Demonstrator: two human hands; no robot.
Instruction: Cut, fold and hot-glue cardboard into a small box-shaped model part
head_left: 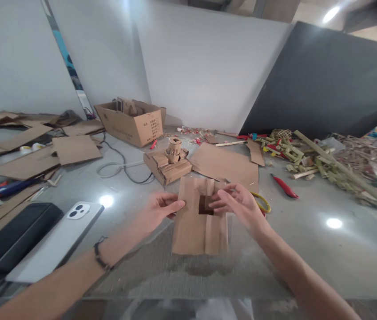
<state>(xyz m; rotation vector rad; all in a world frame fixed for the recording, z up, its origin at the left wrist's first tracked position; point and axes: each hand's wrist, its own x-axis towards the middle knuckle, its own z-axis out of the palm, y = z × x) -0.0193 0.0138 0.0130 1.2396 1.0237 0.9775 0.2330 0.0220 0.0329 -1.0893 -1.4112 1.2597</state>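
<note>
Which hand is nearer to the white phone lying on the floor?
Left. The left hand grips the cardboard sheet's left edge, on the white phone's side; the right hand holds the sheet's far side, farther away.

The grey floor (308, 249) carries an open cardboard box (131, 122) at the back. Just in front of the box sits a small cardboard model (168, 163); flat cardboard sheets (75, 149) lie to its left, bamboo sticks (308, 155) well to its right, and a white phone (58, 240) nearer, left.
</note>
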